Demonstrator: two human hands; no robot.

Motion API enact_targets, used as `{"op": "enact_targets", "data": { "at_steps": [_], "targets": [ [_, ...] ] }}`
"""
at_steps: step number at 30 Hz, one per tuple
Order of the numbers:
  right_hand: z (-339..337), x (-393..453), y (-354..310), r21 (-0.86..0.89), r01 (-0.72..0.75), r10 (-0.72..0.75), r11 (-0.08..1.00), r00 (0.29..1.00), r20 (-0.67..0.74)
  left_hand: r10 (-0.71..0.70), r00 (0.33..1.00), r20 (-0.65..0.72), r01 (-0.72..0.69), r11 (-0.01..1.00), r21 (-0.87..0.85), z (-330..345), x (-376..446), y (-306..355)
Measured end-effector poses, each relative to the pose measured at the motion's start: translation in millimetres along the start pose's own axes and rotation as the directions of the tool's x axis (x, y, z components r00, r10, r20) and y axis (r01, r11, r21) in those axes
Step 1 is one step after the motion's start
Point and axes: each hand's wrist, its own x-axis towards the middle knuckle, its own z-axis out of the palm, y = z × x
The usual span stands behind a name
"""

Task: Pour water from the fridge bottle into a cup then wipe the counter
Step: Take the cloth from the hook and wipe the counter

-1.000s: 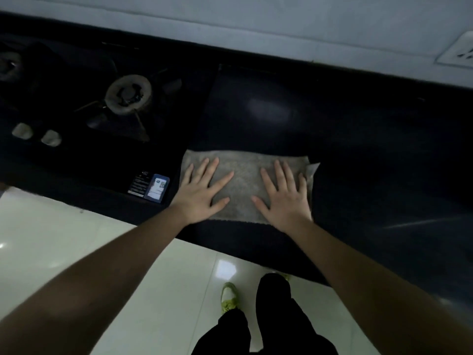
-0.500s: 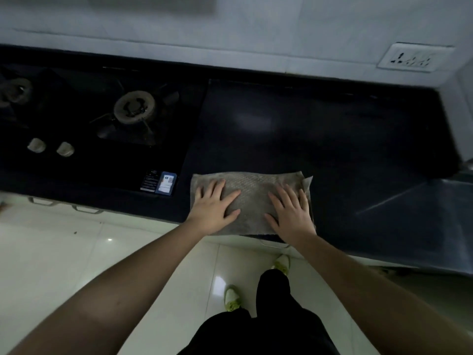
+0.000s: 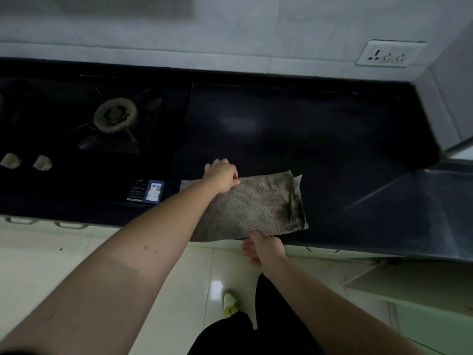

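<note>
While the grey woven cloth [image 3: 258, 206] is lying on the dark glossy counter [image 3: 320, 134], the left hand [image 3: 222, 175] is gripping its far edge and the right hand [image 3: 263, 248] is pinching its near edge.

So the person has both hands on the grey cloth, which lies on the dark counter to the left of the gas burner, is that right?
Not quite. The head view shows the grey cloth lying to the right of the gas burner, not the left. The rest stands: the left hand grips its far edge and the right hand holds its near edge, on the dark counter.
</note>
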Motion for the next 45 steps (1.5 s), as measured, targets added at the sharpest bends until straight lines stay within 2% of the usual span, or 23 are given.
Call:
{"op": "enact_targets", "data": {
  "at_steps": [3, 5, 8, 11, 14, 16, 19, 21, 23, 24, 25, 27, 29, 33, 35, 38, 40, 42, 45],
  "targets": [
    [6, -1, -4, 0.015, -0.051, 0.049, 0.999, 0.995, 0.085, 0.022, 0.998, 0.052, -0.016, 0.994, -0.104, -6, -1, 2],
    [9, 0, -3, 0.089, -0.064, 0.06, 0.994, 0.997, 0.051, 0.049, 0.996, 0.071, -0.029, 0.967, -0.254, -9, -4, 1],
    [12, -8, 3, 0.225, 0.045, -0.032, 0.973, 0.998, -0.062, 0.079, 0.996, 0.044, -0.057, 0.927, -0.372, -16, -10, -4],
    [8, -18, 4, 0.234, 0.172, -0.163, 0.957, 0.985, -0.059, 0.088, 0.995, 0.049, -0.055, 0.879, -0.473, -23, -16, -10],
    [-4, -24, -4, 0.291, 0.266, -0.266, 0.919, 0.963, -0.038, 0.108, 0.992, 0.061, -0.069, 0.888, -0.454, -27, -19, -14],
    [-16, -27, -15, 0.351, 0.29, -0.295, 0.891, 0.955, -0.04, 0.11, 0.988, 0.107, -0.051, 0.894, -0.446, -27, -21, -15],
    [-32, -31, -31, 0.311, 0.336, -0.334, 0.889, 0.941, -0.063, 0.092, 0.979, 0.179, -0.007, 0.905, -0.425, -23, -26, -14],
    [-39, -38, -40, 0.383, 0.339, -0.345, 0.86, 0.937, -0.054, 0.083, 0.977, 0.195, 0.016, 0.889, -0.459, -16, -27, -11],
    [-47, -46, -49, 0.419, 0.354, -0.372, 0.836, 0.927, -0.042, 0.059, 0.972, 0.229, 0.098, 0.78, -0.618, -9, -30, -5],
    [-50, -51, -53, 0.415, 0.369, -0.388, 0.832, 0.921, -0.042, 0.054, 0.959, 0.277, 0.175, 0.657, -0.733, -5, -31, -1],
    [-54, -52, -57, 0.394, 0.392, -0.407, 0.831, 0.912, -0.049, 0.075, 0.937, 0.34, 0.263, 0.489, -0.832, -3, -32, 2],
    [-62, -58, -67, 0.287, 0.461, -0.456, 0.84, 0.886, -0.087, 0.171, 0.896, 0.411, 0.374, 0.209, -0.904, -2, -40, 9],
    [-72, -63, -77, 0.184, 0.533, -0.517, 0.826, 0.846, -0.128, 0.22, 0.904, 0.367, 0.357, 0.084, -0.93, 0, -41, 13],
    [-96, -73, -98, 0.029, 0.617, -0.609, 0.786, 0.782, -0.133, 0.215, 0.945, 0.246, 0.268, -0.077, -0.96, -8, -42, 23],
    [-111, -71, -110, -0.059, 0.626, -0.629, 0.777, 0.769, -0.114, 0.193, 0.962, 0.192, 0.211, -0.084, -0.974, -23, -43, 29],
    [-132, -64, -131, -0.119, 0.649, -0.659, 0.752, 0.747, -0.091, 0.092, 0.994, 0.066, 0.067, -0.01, -0.998, -51, -36, 33],
    [-143, -58, -145, -0.16, 0.698, -0.714, 0.698, 0.695, -0.086, 0.037, 0.998, -0.048, -0.049, 0.052, -0.997, -71, -32, 35],
    [-150, -55, -158, -0.235, 0.749, -0.781, 0.619, 0.62, -0.081, 0.034, 0.98, -0.195, -0.198, 0.191, -0.961, -91, -31, 37],
    [-159, -50, -170, -0.336, 0.789, -0.85, 0.513, 0.521, -0.076, 0.085, 0.916, -0.391, -0.38, 0.495, -0.782, -112, -34, 39]
  ]
}}
